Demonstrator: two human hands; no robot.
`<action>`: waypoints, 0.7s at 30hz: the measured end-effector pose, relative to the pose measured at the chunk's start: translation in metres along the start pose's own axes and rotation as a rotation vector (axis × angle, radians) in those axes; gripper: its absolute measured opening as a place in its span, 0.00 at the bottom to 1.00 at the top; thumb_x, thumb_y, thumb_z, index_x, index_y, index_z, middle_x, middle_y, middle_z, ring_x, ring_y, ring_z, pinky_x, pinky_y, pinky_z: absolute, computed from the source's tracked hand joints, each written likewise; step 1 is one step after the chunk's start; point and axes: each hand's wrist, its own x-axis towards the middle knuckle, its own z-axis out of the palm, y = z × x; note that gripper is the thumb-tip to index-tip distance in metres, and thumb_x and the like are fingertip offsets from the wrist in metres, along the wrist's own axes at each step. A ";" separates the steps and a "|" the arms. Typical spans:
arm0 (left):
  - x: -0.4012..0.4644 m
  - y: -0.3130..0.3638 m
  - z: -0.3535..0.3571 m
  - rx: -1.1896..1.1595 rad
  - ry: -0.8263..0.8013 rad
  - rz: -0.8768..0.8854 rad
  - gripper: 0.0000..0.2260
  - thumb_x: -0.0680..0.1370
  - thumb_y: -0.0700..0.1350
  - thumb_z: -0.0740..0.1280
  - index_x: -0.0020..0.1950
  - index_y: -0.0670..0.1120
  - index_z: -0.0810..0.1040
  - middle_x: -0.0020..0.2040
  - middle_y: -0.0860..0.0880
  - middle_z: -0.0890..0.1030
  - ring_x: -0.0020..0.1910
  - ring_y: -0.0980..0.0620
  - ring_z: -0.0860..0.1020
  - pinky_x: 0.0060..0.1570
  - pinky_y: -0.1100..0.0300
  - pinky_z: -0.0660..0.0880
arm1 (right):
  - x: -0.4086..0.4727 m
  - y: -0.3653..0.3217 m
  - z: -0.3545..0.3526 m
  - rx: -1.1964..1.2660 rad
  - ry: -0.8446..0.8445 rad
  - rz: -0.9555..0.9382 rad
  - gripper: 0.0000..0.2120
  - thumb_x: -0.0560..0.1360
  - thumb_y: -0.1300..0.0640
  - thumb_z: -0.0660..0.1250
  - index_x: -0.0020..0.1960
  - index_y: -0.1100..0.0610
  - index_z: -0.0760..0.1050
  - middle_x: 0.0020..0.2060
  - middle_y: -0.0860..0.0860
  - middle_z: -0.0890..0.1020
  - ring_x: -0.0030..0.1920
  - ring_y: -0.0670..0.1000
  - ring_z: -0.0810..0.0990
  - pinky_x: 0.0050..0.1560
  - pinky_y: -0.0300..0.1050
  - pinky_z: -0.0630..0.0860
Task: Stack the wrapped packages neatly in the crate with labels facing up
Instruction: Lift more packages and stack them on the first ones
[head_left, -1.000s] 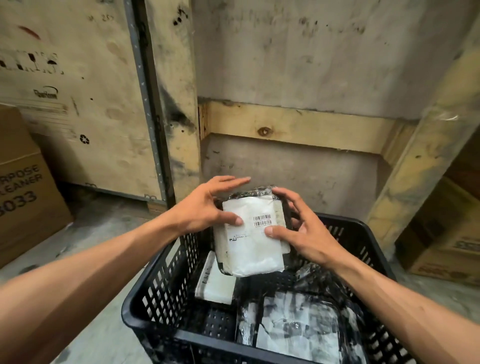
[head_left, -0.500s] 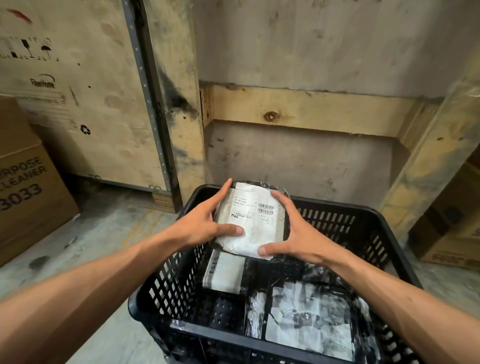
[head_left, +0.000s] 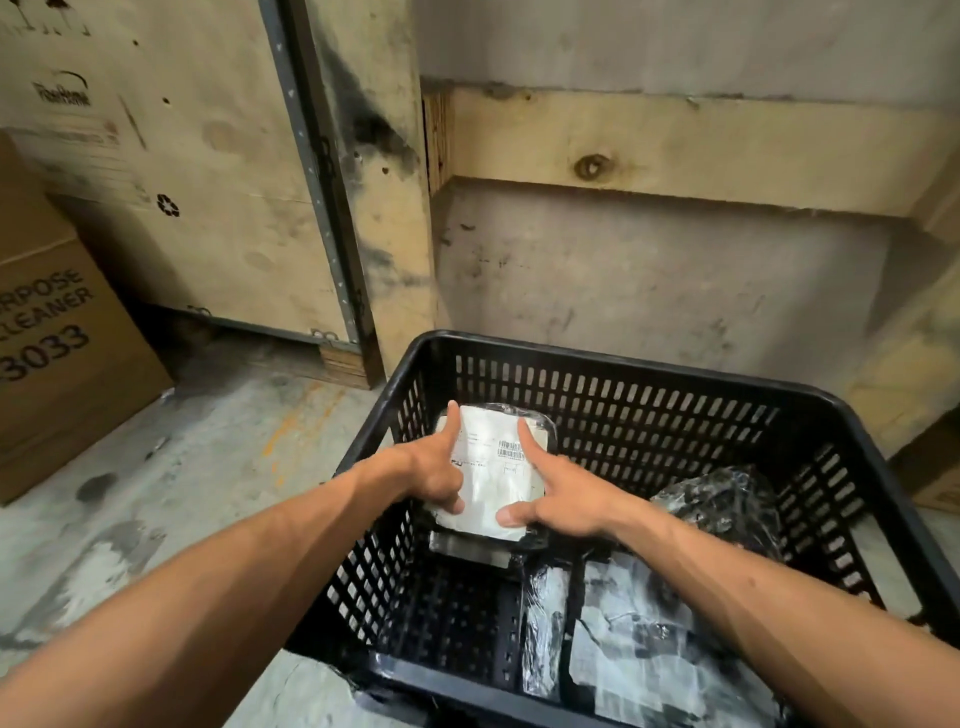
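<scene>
A black slotted plastic crate (head_left: 623, 366) stands on the floor in front of me. Inside its far left corner I hold a wrapped package (head_left: 491, 480) with a white barcode label facing up. My left hand (head_left: 431, 470) grips its left edge and my right hand (head_left: 563, 493) its right edge, both index fingers lying along the label. The package rests on or just above another wrapped package (head_left: 467, 551) below it. A large package with a white label (head_left: 644, 654) lies at the near right, and a dark crumpled one (head_left: 727, 512) sits at the right wall.
A cardboard box (head_left: 57, 332) printed "PURPOSE CLEANER 3033" stands at the left. Plywood crates (head_left: 208, 171) and a wooden frame (head_left: 675, 145) rise right behind the black crate. Bare concrete floor (head_left: 197, 467) lies to the left of it.
Both hands have lowered the labelled package from above the crate's rim down into the far left corner, tilting it flat with the label up.
</scene>
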 end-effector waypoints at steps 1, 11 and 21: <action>0.004 -0.001 0.004 0.016 -0.006 -0.020 0.57 0.77 0.36 0.72 0.77 0.55 0.23 0.80 0.40 0.65 0.59 0.44 0.80 0.64 0.50 0.76 | 0.005 0.001 0.003 -0.010 -0.008 0.016 0.60 0.74 0.46 0.78 0.81 0.40 0.30 0.81 0.57 0.65 0.78 0.58 0.66 0.79 0.53 0.63; 0.037 -0.004 0.019 0.307 0.006 -0.081 0.48 0.75 0.43 0.76 0.84 0.46 0.45 0.80 0.44 0.65 0.74 0.43 0.69 0.73 0.52 0.67 | 0.041 0.026 0.018 -0.033 -0.049 0.134 0.58 0.73 0.39 0.75 0.77 0.30 0.28 0.84 0.59 0.55 0.80 0.61 0.64 0.80 0.56 0.60; 0.038 -0.011 0.013 0.572 -0.116 0.044 0.45 0.75 0.56 0.75 0.81 0.38 0.54 0.76 0.39 0.68 0.73 0.41 0.70 0.71 0.53 0.68 | 0.046 0.030 0.019 -0.073 -0.092 0.153 0.57 0.74 0.39 0.73 0.78 0.31 0.27 0.84 0.60 0.50 0.82 0.62 0.59 0.81 0.55 0.56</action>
